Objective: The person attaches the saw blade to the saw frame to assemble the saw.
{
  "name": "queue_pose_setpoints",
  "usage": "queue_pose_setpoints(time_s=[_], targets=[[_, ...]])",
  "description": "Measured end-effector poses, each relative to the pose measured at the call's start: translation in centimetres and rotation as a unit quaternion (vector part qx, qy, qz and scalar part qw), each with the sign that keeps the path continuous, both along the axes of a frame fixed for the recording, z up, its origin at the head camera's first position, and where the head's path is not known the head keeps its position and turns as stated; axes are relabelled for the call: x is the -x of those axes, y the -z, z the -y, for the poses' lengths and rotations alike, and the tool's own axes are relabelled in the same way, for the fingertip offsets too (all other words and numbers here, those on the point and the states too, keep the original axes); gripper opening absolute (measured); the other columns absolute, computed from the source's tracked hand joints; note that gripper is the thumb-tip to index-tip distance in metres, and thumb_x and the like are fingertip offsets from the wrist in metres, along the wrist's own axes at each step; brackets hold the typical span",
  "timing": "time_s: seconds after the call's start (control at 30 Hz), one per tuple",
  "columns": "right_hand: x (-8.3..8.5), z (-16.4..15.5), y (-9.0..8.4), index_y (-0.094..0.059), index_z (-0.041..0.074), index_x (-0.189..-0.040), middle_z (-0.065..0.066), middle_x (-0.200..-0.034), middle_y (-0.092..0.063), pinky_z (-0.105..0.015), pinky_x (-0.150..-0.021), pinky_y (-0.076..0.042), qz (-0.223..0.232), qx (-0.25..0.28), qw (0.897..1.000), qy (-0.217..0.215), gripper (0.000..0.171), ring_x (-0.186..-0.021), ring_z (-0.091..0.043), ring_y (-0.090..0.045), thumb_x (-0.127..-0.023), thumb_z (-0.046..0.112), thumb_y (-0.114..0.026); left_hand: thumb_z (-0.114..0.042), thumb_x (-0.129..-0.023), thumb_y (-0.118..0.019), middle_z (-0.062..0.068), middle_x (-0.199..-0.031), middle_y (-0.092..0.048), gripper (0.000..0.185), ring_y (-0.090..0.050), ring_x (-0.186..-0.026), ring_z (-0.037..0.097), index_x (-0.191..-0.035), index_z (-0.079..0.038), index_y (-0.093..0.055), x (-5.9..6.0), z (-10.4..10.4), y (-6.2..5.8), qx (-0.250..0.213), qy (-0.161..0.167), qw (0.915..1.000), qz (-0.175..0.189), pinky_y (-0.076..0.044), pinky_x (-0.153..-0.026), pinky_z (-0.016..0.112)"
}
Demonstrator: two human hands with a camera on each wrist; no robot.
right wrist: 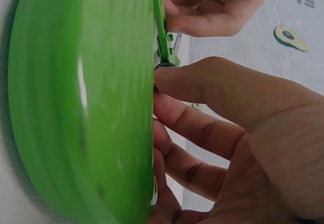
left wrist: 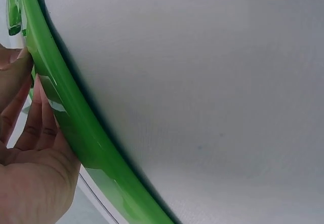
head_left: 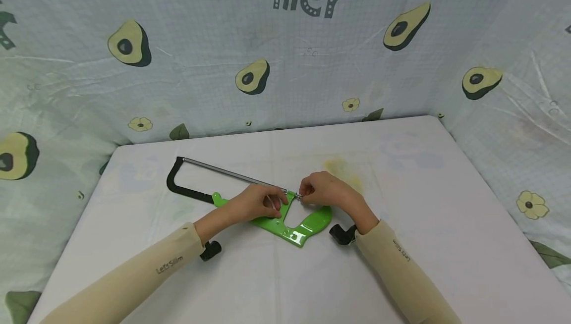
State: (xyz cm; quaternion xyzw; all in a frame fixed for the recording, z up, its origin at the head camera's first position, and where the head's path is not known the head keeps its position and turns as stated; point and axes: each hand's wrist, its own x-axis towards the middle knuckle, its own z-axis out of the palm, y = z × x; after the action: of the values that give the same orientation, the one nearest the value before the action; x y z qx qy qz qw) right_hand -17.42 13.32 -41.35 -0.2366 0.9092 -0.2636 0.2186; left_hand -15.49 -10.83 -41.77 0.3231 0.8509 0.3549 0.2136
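- Item: hacksaw point(head_left: 250, 200), lying flat on the white surface point(head_left: 401, 244), near its middle, just in front of the person.
- Parts: glossy green handle point(head_left: 296, 227) at the near end; black frame end point(head_left: 176, 180) at the far left; thin metal blade point(head_left: 232, 174) strung between them.
- Long axis: runs from the green handle toward about 10 o'clock, ending at the black frame end.
- Left hand point(head_left: 256, 204): fingers curled over the upper limb of the green handle, at 9 o'clock from the blade's attachment point; the left wrist view shows its fingers point(left wrist: 35, 117) against the handle's edge.
- Right hand point(head_left: 323, 190): thumb and fingers pinching a small metal fitting point(head_left: 298, 196) where the blade meets the handle; the fitting lies at 9 o'clock from this hand. The right wrist view shows the thumb tip point(right wrist: 172, 79) pressed at that spot.
- Nearer hand: both grips meet at the fitting; the right hand is on it, the left hand just beside.
- Surroundings: avocado-print cloth point(head_left: 250, 76) hung at 12 o'clock and on both sides.
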Motion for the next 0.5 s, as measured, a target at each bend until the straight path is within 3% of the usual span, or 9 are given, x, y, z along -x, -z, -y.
queue_pose_setpoints(time_s=[0.27, 0.5], targets=[[-0.09, -0.08, -0.23, -0.073, 0.012, -0.092, 0.003, -0.083, -0.066, -0.026, -0.068, -0.048, 0.005, 0.005, 1.0, 0.006, 0.006, -0.073, -0.011, -0.056, -0.093, 0.018, -0.073, -0.005, -0.087, -0.08, 0.001, -0.093, -0.071, 0.024, -0.063, -0.083, 0.005, -0.11, -0.004, -0.072, -0.32, -0.16, -0.08, -0.008, -0.019, 0.9998, -0.003, -0.055, -0.076, 0.021], [-0.23, -0.22, -0.35, -0.075, 0.011, -0.093, 0.003, -0.076, -0.063, -0.025, -0.064, -0.044, 0.001, 0.015, 1.0, 0.006, 0.018, -0.068, -0.01, -0.052, -0.099, 0.025, -0.067, -0.007, -0.087, -0.081, 0.002, -0.099, -0.073, 0.025, -0.066, -0.092, 0.015, -0.11, -0.005, -0.073, -0.69, -0.16, -0.19, 0.0, -0.027, 0.9993, -0.025, -0.055, -0.082, 0.025]])
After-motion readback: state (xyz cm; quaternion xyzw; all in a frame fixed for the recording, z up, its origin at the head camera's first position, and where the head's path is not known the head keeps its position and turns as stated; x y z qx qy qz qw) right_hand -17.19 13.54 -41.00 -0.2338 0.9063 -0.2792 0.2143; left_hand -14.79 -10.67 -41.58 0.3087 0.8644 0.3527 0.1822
